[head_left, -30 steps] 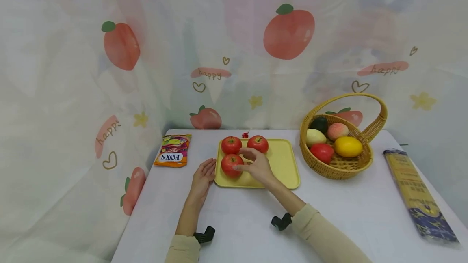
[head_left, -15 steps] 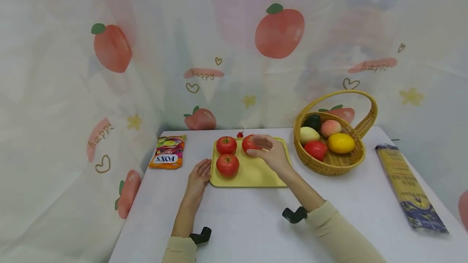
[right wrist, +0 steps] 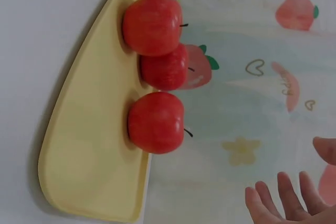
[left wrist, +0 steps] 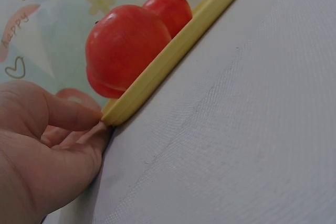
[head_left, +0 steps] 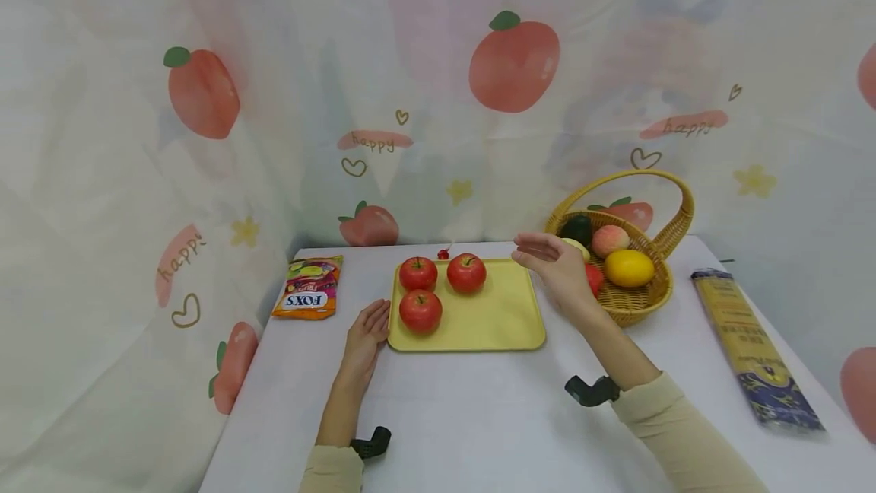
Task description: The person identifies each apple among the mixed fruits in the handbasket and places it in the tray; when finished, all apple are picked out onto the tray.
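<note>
Three red apples sit on a yellow tray (head_left: 493, 326): a front one (head_left: 420, 311), a back-left one (head_left: 418, 274) and one (head_left: 467, 273) to its right. My left hand (head_left: 364, 337) lies beside the tray's left edge with its fingers extended; in the left wrist view its fingertips touch the tray corner. My right hand (head_left: 557, 268) is raised between the tray and a wicker basket (head_left: 619, 316), fingers apart, holding nothing. It hides part of the basket's left side. In the right wrist view, the spread fingers (right wrist: 286, 198) appear at lower right.
The basket holds a yellow lemon-like fruit (head_left: 630, 268), a peach (head_left: 610, 241), a dark green fruit (head_left: 578, 230) and others partly covered. A Fox's candy bag (head_left: 309, 289) lies left, a long noodle packet (head_left: 756, 348) right. A patterned curtain (head_left: 438, 97) backs the table.
My right hand has moved right, away from the apples and over toward the basket. My left hand stays at the tray's edge. The head view has turned slightly right.
</note>
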Action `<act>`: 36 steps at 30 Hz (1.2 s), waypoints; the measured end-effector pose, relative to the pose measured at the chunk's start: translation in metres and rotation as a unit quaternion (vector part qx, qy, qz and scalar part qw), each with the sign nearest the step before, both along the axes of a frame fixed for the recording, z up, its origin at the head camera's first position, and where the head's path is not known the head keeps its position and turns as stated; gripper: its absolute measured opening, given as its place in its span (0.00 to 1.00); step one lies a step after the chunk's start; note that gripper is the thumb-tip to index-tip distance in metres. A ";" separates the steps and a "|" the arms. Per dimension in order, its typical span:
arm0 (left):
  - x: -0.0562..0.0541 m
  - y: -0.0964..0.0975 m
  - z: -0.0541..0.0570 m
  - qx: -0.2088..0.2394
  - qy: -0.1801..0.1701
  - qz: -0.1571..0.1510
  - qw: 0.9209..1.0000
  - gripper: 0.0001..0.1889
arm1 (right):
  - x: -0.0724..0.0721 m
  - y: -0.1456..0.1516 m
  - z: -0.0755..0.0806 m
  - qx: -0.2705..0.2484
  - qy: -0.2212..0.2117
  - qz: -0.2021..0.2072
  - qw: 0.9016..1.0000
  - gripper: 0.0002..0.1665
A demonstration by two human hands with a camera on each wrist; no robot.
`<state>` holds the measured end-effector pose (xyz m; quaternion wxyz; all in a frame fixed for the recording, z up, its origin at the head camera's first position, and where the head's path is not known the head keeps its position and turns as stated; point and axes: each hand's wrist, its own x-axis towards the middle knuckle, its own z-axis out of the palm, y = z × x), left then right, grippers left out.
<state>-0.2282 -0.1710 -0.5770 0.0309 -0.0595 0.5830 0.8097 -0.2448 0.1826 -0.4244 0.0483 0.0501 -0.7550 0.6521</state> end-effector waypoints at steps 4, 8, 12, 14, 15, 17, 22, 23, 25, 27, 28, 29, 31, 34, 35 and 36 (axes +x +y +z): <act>0.000 0.000 -0.002 0.002 0.005 -0.002 1.000 0.32 | 0.001 0.020 0.009 0.016 -0.003 -0.006 1.000 0.31; -0.002 -0.001 -0.002 0.002 0.006 0.003 1.000 0.32 | -0.002 0.040 0.014 0.016 -0.010 -0.003 1.000 0.31; -0.002 -0.001 -0.002 0.001 0.004 0.002 1.000 0.32 | -0.006 0.058 0.018 0.019 -0.017 0.000 1.000 0.28; -0.002 -0.001 -0.003 0.001 0.003 0.001 1.000 0.32 | -0.008 0.066 0.019 0.039 -0.022 -0.001 0.999 0.29; -0.002 0.000 -0.003 0.001 0.003 0.001 1.000 0.33 | -0.009 0.070 0.020 0.052 -0.027 -0.002 0.998 0.29; -0.002 0.000 -0.004 0.002 0.004 0.002 1.000 0.33 | -0.012 0.076 0.022 0.086 -0.034 -0.007 0.996 0.32; -0.002 -0.001 -0.004 0.008 0.009 0.002 1.000 0.33 | -0.019 0.089 0.028 0.167 -0.060 -0.012 0.984 0.34; -0.002 -0.001 -0.004 0.010 0.010 0.002 1.000 0.33 | -0.021 0.092 0.028 0.178 -0.065 -0.011 0.982 0.34; -0.001 -0.001 -0.004 0.009 0.013 0.000 1.000 0.33 | -0.025 0.096 0.029 0.195 -0.079 -0.008 0.978 0.35; -0.001 -0.002 -0.004 0.006 0.015 -0.001 1.000 0.33 | -0.030 0.100 0.027 0.202 -0.093 0.000 0.975 0.36; -0.002 -0.002 -0.004 0.005 0.015 -0.001 1.000 0.33 | -0.032 0.103 0.026 0.205 -0.098 0.004 0.974 0.37; -0.002 -0.002 -0.004 0.007 0.012 0.001 1.000 0.33 | -0.035 0.106 0.024 0.207 -0.104 0.010 0.973 0.38; -0.002 -0.002 -0.005 0.006 0.010 0.001 1.000 0.33 | -0.040 0.113 0.021 0.216 -0.115 0.024 0.969 0.39; -0.002 -0.002 -0.006 0.007 0.007 0.001 1.000 0.33 | -0.046 0.122 0.017 0.248 -0.122 0.044 0.960 0.41; -0.003 -0.002 -0.006 0.006 0.006 0.002 1.000 0.33 | -0.048 0.125 0.016 0.256 -0.125 0.051 0.957 0.41; -0.003 -0.002 -0.006 0.003 0.008 0.000 1.000 0.33 | -0.050 0.127 0.015 0.264 -0.129 0.058 0.954 0.42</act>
